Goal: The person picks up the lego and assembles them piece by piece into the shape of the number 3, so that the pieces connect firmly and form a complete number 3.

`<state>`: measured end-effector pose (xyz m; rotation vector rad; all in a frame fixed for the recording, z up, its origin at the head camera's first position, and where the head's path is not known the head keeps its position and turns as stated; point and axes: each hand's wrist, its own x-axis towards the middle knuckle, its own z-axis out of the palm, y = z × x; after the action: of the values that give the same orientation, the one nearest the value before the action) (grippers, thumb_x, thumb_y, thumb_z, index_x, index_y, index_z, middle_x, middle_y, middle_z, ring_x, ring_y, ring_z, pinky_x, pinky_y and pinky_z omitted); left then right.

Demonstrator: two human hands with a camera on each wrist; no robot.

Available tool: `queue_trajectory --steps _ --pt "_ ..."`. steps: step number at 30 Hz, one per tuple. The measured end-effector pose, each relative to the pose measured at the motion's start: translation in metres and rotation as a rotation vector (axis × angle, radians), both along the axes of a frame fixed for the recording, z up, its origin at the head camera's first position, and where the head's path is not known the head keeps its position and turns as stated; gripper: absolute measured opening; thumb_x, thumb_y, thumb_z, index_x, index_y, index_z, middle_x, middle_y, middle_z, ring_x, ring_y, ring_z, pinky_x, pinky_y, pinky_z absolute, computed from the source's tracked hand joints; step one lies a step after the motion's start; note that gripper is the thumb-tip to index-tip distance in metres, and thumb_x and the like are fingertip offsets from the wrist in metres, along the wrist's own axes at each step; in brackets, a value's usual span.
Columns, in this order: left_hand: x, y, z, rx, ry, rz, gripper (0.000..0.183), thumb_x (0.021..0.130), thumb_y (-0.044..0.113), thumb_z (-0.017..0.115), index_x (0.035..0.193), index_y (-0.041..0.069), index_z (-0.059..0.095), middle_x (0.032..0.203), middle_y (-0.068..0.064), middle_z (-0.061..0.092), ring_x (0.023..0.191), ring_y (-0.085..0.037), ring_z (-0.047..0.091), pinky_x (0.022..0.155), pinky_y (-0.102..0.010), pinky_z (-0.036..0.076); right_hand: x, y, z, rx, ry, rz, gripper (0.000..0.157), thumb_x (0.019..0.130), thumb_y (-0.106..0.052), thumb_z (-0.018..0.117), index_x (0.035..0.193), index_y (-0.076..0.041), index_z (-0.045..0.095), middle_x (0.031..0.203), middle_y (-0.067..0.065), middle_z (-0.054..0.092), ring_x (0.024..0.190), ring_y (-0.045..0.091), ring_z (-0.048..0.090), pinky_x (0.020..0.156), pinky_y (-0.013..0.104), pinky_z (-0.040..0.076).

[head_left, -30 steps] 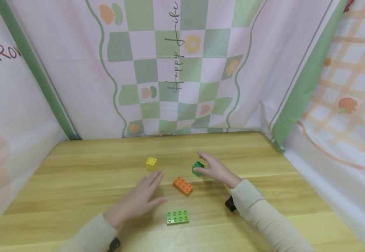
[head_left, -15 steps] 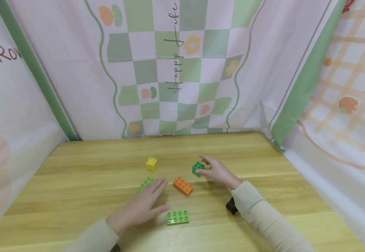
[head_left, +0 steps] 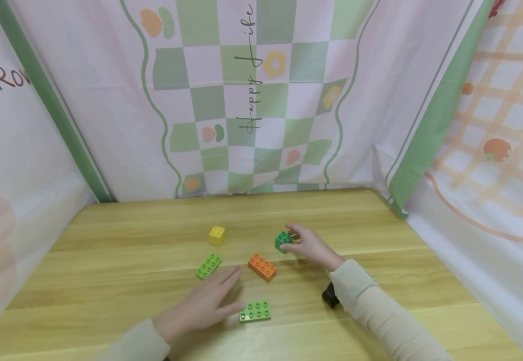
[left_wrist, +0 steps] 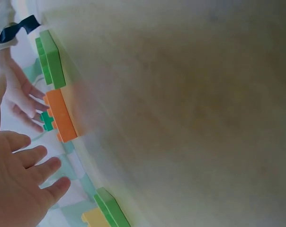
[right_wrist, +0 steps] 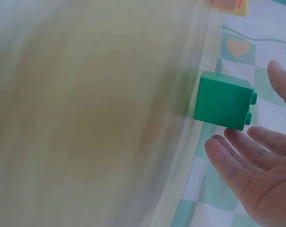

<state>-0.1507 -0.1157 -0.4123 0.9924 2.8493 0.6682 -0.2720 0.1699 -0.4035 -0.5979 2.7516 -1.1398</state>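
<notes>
My left hand (head_left: pixel 204 301) hovers low over the table, fingers extended, with nothing in it. Its thumb overlaps the left end of a light green eight-stud brick (head_left: pixel 255 311) in the head view. Just beyond its fingers lies another light green brick (head_left: pixel 209 265), and an orange brick (head_left: pixel 262 266) is to their right. My right hand (head_left: pixel 312 246) reaches to a dark green square brick (head_left: pixel 283 241). In the right wrist view, the thumb and fingers are spread apart, with the fingertips right at one side of the dark green brick (right_wrist: pixel 223 100).
A small yellow brick (head_left: pixel 217 235) stands farther back on the wooden table (head_left: pixel 153 230). A patterned curtain (head_left: pixel 261 150) hangs along the back edge, with more cloth at both sides. A black wrist device (head_left: pixel 331 296) shows under the right sleeve.
My left hand has drawn back toward me and slightly right, uncovering the far light green brick. The right hand's fingers have come down a little beside the dark green brick. The bricks stay put.
</notes>
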Motion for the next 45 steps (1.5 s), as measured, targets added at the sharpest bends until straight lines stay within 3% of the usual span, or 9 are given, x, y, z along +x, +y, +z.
queue_trajectory --steps 10,15,19,22,27,34,45 --pt "0.004 0.003 -0.003 0.008 -0.033 0.016 0.075 0.089 0.052 0.047 0.142 0.003 0.029 0.143 -0.017 0.031 0.128 -0.033 0.032 0.103 -0.049 0.025 0.0 -0.003 -0.001 -0.063 -0.055 -0.03 0.065 0.084 -0.023 0.069 0.135 0.004 0.038 0.123 0.023 0.05 0.106 0.034 0.052 0.087 0.044 0.045" --pt "0.005 0.005 -0.005 0.035 -0.099 0.033 0.077 0.087 0.053 0.05 0.142 0.005 0.03 0.14 -0.018 0.034 0.125 -0.033 0.036 0.1 -0.049 0.029 -0.001 -0.004 -0.003 -0.088 -0.078 -0.054 0.064 0.083 -0.021 0.069 0.134 0.004 0.039 0.123 0.024 0.049 0.104 0.034 0.053 0.086 0.043 0.046" --pt "0.004 0.007 -0.009 0.087 -0.154 0.033 0.08 0.083 0.052 0.057 0.142 0.005 0.031 0.132 -0.014 0.043 0.107 -0.022 0.05 0.092 -0.041 0.041 -0.002 -0.002 -0.004 -0.086 -0.092 -0.072 0.062 0.084 -0.022 0.068 0.133 0.003 0.041 0.121 0.022 0.05 0.104 0.033 0.053 0.085 0.043 0.046" --pt "0.003 0.007 -0.012 0.141 -0.188 0.026 0.079 0.081 0.046 0.063 0.14 0.003 0.033 0.125 -0.01 0.048 0.091 -0.011 0.052 0.083 -0.032 0.047 -0.003 -0.002 -0.004 -0.087 -0.102 -0.08 0.06 0.085 -0.022 0.067 0.133 0.003 0.041 0.12 0.02 0.051 0.105 0.034 0.052 0.086 0.044 0.046" --pt "0.002 0.009 -0.013 0.188 -0.245 0.042 0.076 0.076 0.038 0.07 0.135 0.001 0.041 0.118 -0.006 0.051 0.09 -0.009 0.051 0.082 -0.03 0.047 -0.005 -0.002 -0.004 -0.082 -0.114 -0.086 0.057 0.085 -0.021 0.067 0.13 0.004 0.043 0.118 0.018 0.053 0.105 0.033 0.052 0.086 0.044 0.045" --pt "0.003 0.012 -0.012 0.275 -0.365 0.064 0.064 0.074 0.026 0.075 0.126 -0.001 0.049 0.099 0.002 0.05 0.074 -0.008 0.048 0.065 -0.022 0.045 -0.007 -0.002 -0.005 -0.092 -0.136 -0.1 0.049 0.085 -0.018 0.067 0.124 0.006 0.048 0.112 0.014 0.055 0.102 0.03 0.053 0.082 0.039 0.048" --pt "0.003 0.014 -0.011 0.295 -0.366 0.082 0.043 0.074 0.02 0.075 0.11 0.004 0.058 0.092 0.003 0.051 0.074 -0.009 0.048 0.065 -0.022 0.044 -0.009 -0.003 -0.005 -0.104 -0.144 -0.112 0.04 0.085 -0.015 0.066 0.116 0.006 0.052 0.104 0.011 0.056 0.096 0.026 0.055 0.078 0.035 0.049"
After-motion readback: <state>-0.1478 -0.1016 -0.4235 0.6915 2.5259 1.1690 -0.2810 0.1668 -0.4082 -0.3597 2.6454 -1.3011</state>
